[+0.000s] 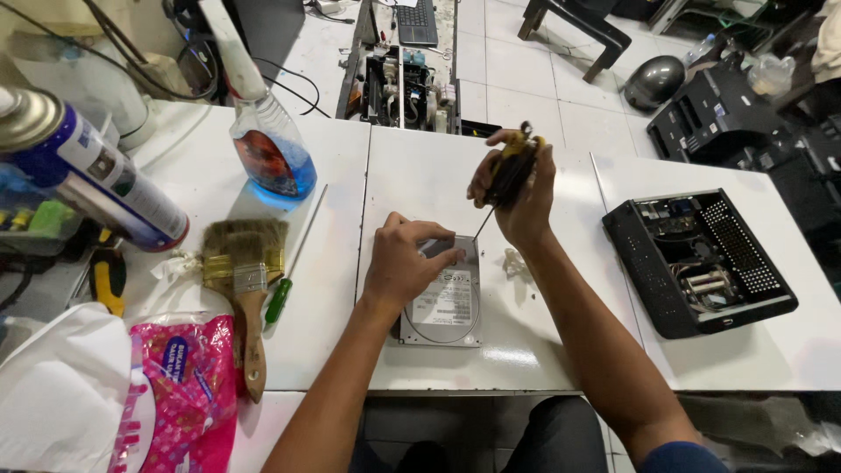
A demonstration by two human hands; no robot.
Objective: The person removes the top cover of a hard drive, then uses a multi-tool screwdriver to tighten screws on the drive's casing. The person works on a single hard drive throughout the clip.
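A silver hard disk drive (448,307) lies flat on the white table (420,175) in front of me. My left hand (405,260) rests on its upper left part and presses it down. My right hand (515,184) is raised above the drive's far right corner and grips the black and yellow handle of a screwdriver (508,171). Its thin shaft slants down and its tip meets the drive's top edge.
A small open black computer case (701,263) sits at the right. Left of the drive lie a green-handled screwdriver (282,293), two paintbrushes (245,280), a blue-liquid spray bottle (267,149), a spray can (79,166) and a pink packet (188,385). A crumpled scrap (515,261) lies beside the drive.
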